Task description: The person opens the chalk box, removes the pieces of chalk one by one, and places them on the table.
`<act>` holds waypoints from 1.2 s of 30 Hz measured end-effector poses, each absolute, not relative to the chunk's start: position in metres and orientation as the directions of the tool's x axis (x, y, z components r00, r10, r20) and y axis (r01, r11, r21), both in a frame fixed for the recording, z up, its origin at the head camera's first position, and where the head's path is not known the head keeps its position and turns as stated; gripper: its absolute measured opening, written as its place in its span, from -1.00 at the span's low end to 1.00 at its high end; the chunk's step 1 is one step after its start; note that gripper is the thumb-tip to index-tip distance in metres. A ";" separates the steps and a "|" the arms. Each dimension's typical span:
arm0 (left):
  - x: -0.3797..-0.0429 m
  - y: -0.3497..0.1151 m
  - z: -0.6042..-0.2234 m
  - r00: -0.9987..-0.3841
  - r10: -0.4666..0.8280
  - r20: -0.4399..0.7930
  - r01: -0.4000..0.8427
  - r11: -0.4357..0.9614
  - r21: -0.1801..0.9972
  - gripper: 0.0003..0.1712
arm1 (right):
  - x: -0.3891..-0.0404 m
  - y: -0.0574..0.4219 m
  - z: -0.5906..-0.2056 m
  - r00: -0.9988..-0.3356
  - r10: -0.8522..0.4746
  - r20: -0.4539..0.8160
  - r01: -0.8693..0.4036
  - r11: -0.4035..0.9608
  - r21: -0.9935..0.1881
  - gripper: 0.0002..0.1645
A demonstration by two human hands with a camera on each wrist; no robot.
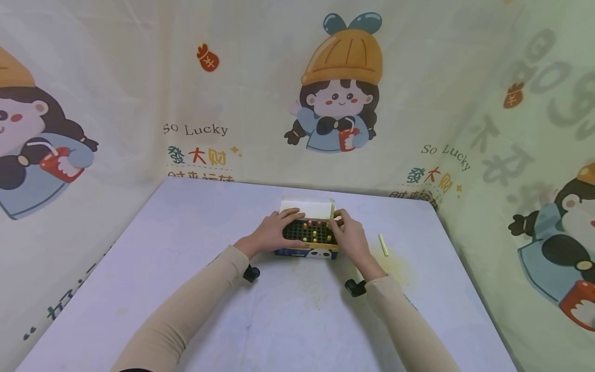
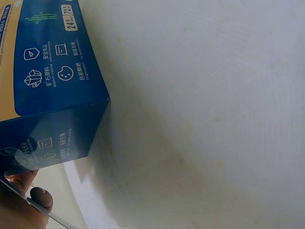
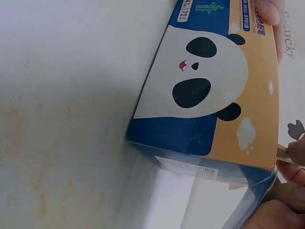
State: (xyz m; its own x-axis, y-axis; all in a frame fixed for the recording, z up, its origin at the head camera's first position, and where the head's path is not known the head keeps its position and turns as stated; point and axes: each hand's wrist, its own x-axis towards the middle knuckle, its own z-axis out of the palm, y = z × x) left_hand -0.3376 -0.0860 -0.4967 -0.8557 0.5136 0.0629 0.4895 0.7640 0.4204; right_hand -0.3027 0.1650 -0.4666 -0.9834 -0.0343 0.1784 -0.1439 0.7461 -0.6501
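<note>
a blue-and-orange cardboard box (image 1: 312, 252) is gripped by the left hand (image 1: 273, 231), a thin yellowish stick (image 3: 282, 152) by the right hand (image 1: 350, 237).

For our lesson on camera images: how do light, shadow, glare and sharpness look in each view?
Head view: soft light, faint shadows beside the sleeves on the table, chalk sticks in the box too small for detail; left wrist view: a broad, soft-edged shadow on the table, the box's print readable; right wrist view: printed panda crisp, a small pale spot on orange, possibly glare.
</note>
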 end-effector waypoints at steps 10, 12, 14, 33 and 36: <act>-0.336 -0.086 -0.496 -0.856 0.515 0.054 0.485 0.762 0.428 0.10 | -0.303 0.173 -0.469 -0.986 0.000 0.165 -0.114 0.723 -0.681 -0.66; -0.336 -0.086 -0.496 -0.855 0.515 0.056 0.487 0.762 0.428 0.09 | -0.303 0.175 -0.470 -0.985 0.007 0.173 -0.115 0.719 -0.685 -0.66; -0.336 -0.086 -0.496 -0.854 0.517 0.056 0.489 0.761 0.428 0.10 | -0.302 0.178 -0.470 -0.984 0.012 0.179 -0.116 0.714 -0.691 -0.66; -0.334 -0.086 -0.494 -0.855 0.517 0.049 0.485 0.761 0.430 0.10 | -0.299 0.198 -0.476 -0.991 0.057 0.124 -0.048 0.702 -0.711 -0.64; -0.334 -0.086 -0.493 -0.853 0.520 0.047 0.486 0.758 0.435 0.11 | -0.298 0.201 -0.477 -0.991 0.062 0.121 -0.041 0.710 -0.703 -0.63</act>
State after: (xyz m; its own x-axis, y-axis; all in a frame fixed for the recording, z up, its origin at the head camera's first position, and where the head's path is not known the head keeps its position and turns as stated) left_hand -0.3340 -0.0863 -0.4935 -0.8527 0.5203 0.0471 0.4864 0.7577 0.4351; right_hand -0.2982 0.2014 -0.4767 -0.9907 0.0625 0.1208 -0.0410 0.7098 -0.7032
